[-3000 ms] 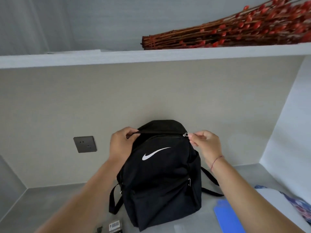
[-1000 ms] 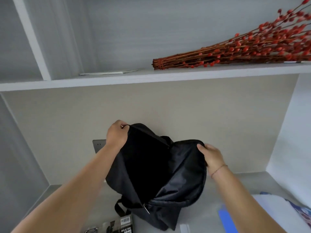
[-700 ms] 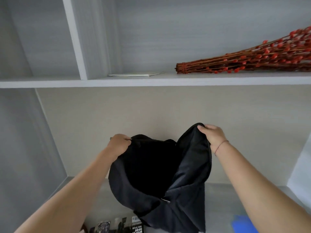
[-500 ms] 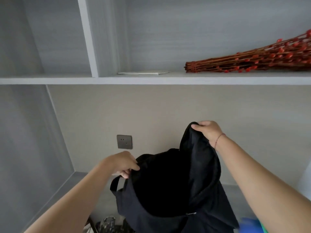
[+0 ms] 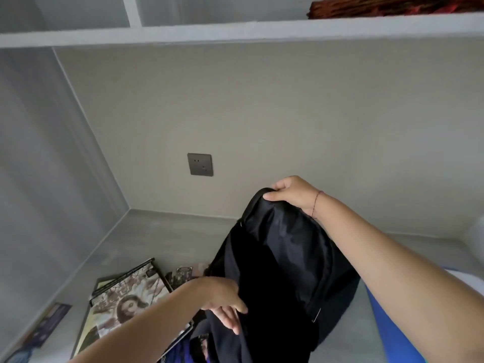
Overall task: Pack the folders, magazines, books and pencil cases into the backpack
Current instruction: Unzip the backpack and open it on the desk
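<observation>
Both hands are on the black backpack, which stands unzipped on the desk. My right hand pinches its top edge and holds it up; my left hand rests at the near rim with fingers loosely spread, gripping nothing. Left of the backpack lie the magazines. Nothing looks packed yet, so next I'd pick one up and slide it in.

grey desk holds backpack, apparently magazines.
</observation>
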Demonstrator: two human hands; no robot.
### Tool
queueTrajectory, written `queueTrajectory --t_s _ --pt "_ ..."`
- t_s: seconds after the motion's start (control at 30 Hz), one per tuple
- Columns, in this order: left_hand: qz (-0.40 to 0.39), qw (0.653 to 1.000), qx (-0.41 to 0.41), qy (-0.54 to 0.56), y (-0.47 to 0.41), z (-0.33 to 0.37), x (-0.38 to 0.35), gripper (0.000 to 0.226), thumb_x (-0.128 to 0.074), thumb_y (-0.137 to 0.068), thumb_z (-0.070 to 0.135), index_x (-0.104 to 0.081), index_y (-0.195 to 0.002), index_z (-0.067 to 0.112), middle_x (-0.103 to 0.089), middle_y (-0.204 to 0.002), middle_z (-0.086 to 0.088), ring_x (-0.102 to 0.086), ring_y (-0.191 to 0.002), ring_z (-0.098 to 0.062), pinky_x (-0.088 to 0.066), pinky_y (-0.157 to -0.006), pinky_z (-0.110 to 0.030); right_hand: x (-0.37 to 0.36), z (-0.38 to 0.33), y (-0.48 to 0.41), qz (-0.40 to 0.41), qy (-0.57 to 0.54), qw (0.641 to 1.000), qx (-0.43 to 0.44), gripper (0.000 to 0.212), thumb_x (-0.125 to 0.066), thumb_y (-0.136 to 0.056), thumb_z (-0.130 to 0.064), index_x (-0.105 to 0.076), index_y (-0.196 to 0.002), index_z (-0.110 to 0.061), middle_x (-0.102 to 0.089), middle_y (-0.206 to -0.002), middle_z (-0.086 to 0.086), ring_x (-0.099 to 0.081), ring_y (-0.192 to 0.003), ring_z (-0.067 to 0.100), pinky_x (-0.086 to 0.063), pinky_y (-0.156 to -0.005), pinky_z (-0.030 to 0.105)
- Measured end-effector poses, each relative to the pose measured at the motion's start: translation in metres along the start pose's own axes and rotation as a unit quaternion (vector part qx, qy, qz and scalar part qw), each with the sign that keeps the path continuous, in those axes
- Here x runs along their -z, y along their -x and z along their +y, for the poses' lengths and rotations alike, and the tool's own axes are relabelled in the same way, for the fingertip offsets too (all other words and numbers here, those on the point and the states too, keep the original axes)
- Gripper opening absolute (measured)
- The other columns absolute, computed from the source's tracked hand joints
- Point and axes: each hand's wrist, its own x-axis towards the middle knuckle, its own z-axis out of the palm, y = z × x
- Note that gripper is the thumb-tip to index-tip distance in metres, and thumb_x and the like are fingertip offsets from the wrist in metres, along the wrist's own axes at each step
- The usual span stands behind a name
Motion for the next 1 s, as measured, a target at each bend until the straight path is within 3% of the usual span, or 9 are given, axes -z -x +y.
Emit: queueTrajectory --t_s 0.07,0.13,0.33,0.5,0.6,0.67,0.77,0.9,1.0 --pt "0.015 0.999 -0.002 0.041 -0.011 -0.019 -0.014 0.042 -0.044 -0.097 0.006 -0.037 -0.135 -0.011 -0.071 -0.06 -0.01 -0.069 -0.053 -0.008 -0.056 -0.057 -0.017 -0.013 0.007 0.001 -0.01 -0.002 1.0 -0.005 0.009 -0.074 -0.077 -0.012 -0.071 -0.086 -0.013 -0.07 -0.084 0.003 -0.063 -0.072 0.012 -0.051 -0.081 0.028" --pt "0.04 0.995 -0.012 0.086 -0.019 -0.036 -0.026 0.035 -0.042 -0.098 0.006 -0.041 -0.131 -0.007 -0.064 -0.047 -0.001 -0.065 -0.046 -0.007 -0.055 -0.053 -0.019 -0.028 0.013 0.0 -0.015 0.003 1.0 -0.011 0.015 -0.074 -0.077 -0.012 -0.072 -0.092 -0.008 -0.07 -0.087 0.004 -0.063 -0.076 0.014 -0.05 -0.084 0.029" --pt "0.094 0.974 -0.033 0.204 -0.025 -0.08 -0.036 0.027 -0.043 -0.098 0.007 -0.048 -0.124 0.003 -0.062 -0.071 -0.01 -0.064 -0.046 -0.011 -0.054 -0.052 -0.022 -0.072 0.025 0.002 -0.056 0.015 0.998 -0.014 0.006 -0.073 -0.078 -0.011 -0.069 -0.082 -0.014 -0.065 -0.075 -0.002 -0.058 -0.065 0.008 -0.047 -0.069 0.019" --pt "0.047 0.99 0.012 0.134 -0.006 -0.101 -0.026 0.015 -0.05 -0.096 0.012 -0.058 -0.105 0.001 -0.065 -0.071 -0.007 -0.064 -0.049 -0.009 -0.056 -0.062 -0.025 -0.093 0.032 0.005 -0.099 0.04 0.994 -0.028 0.011 -0.072 -0.08 -0.013 -0.071 -0.089 -0.008 -0.064 -0.073 -0.002 -0.058 -0.061 0.004 -0.047 -0.065 0.016" --pt "0.182 0.983 0.008 0.027 -0.019 -0.103 0.013 0.042 -0.066 -0.085 0.04 -0.06 -0.1 0.002 -0.064 -0.073 -0.007 -0.059 -0.058 -0.013 -0.055 -0.061 -0.027 -0.096 0.037 0.011 -0.122 0.026 0.991 -0.049 0.006 -0.071 -0.08 -0.009 -0.07 -0.086 -0.009 -0.065 -0.075 0.0 -0.059 -0.064 0.008 -0.051 -0.063 0.017" --pt "0.339 0.94 -0.047 0.002 -0.025 -0.09 0.037 0.074 -0.076 -0.065 0.059 -0.057 -0.108 0.003 -0.062 -0.096 -0.008 -0.059 -0.084 -0.018 -0.055 -0.082 -0.036 -0.095 0.041 0.014 -0.119 0.012 0.991 -0.059 0.014 -0.07 -0.08 -0.006 -0.069 -0.094 -0.004 -0.065 -0.074 0.001 -0.061 -0.06 0.006 -0.05 -0.054 0.013" --pt "0.398 0.901 -0.166 0.042 -0.025 -0.049 0.051 0.058 -0.078 -0.076 0.028 -0.052 -0.124 0.01 -0.048 -0.111 0.001 -0.047 -0.106 -0.014 -0.04 -0.097 -0.031 -0.089 0.045 0.02 -0.107 -0.019 0.991 -0.072 0.011 -0.069 -0.08 -0.002 -0.067 -0.09 -0.007 -0.064 -0.075 0.001 -0.062 -0.053 0.001 -0.048 -0.05 0.013" --pt "0.306 0.917 -0.239 0.091 -0.04 -0.013 0.06 0.007 -0.068 -0.084 0.004 -0.063 -0.09 0.005 -0.057 -0.077 -0.003 -0.054 -0.071 -0.011 -0.044 -0.075 -0.027 -0.071 0.059 0.028 -0.086 -0.048 0.991 -0.095 0.031 -0.065 -0.081 0.002 -0.061 -0.108 -0.013 -0.063 -0.081 0.0 -0.06 -0.072 0.007 -0.047 -0.064 0.018" --pt "0.317 0.92 -0.217 0.072 -0.058 0.0 0.067 0.03 -0.063 -0.089 0.011 -0.051 -0.061 0.013 -0.045 -0.057 -0.001 -0.042 -0.051 -0.009 -0.032 -0.055 -0.026 -0.047 0.079 0.045 -0.04 -0.097 0.988 -0.116 0.039 -0.063 -0.082 0.001 -0.057 -0.118 -0.012 -0.063 -0.082 0.001 -0.059 -0.075 0.008 -0.047 -0.067 0.02"
